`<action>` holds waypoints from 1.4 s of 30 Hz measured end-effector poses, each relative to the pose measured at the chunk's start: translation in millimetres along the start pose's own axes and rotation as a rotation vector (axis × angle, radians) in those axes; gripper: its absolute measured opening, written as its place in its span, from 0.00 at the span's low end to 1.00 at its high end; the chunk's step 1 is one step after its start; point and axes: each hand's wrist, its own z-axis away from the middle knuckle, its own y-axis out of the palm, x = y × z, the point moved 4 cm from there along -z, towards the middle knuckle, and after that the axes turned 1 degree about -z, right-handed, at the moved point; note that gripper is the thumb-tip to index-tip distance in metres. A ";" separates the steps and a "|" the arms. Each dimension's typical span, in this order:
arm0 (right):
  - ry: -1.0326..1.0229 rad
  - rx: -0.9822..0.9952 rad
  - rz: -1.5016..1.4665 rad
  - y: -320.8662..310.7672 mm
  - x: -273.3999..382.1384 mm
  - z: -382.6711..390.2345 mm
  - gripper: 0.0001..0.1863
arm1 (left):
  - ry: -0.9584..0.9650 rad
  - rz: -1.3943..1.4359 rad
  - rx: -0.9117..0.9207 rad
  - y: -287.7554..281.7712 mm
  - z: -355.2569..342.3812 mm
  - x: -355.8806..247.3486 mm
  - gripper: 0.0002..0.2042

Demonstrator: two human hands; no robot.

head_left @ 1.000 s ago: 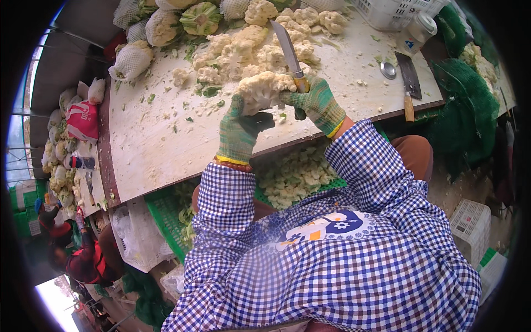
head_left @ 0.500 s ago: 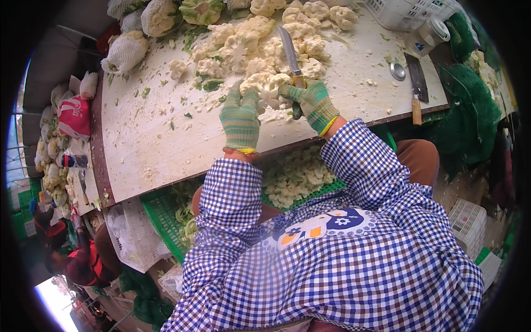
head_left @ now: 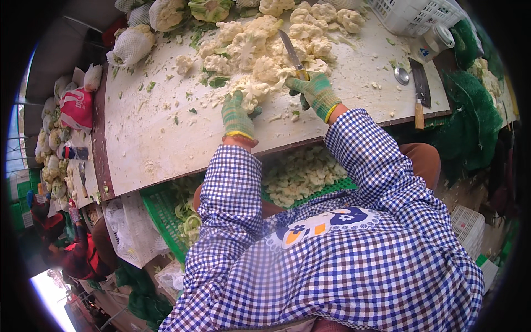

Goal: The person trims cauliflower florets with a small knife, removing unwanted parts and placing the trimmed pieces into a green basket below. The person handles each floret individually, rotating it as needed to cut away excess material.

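My left hand, in a green striped glove with a yellow cuff, is closed round a piece of cauliflower just above the table. In my right hand, gloved alike, is a knife with a yellow handle, its blade pointing up and away to the left. The right fingertips are close to pale cauliflower, but I cannot tell whether they grip a piece too. Right beyond both hands lies a heap of cut cauliflower. A separate small floret rests to its left.
A cleaver and a round metal lid lie at the right, below a clear jar and a white basket. Net-wrapped cauliflowers stand far left. Under the table edge, a green crate holds florets. A person works lower left.
My hands have moved apart. The cauliflower that was between both hands is now lower, at the left hand, and tilted. The knife stays in the right hand.
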 end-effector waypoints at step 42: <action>-0.111 0.188 -0.576 -1.0 36.3 69.5 0.18 | 0.149 -0.248 0.674 67.5 96.5 -0.6 0.23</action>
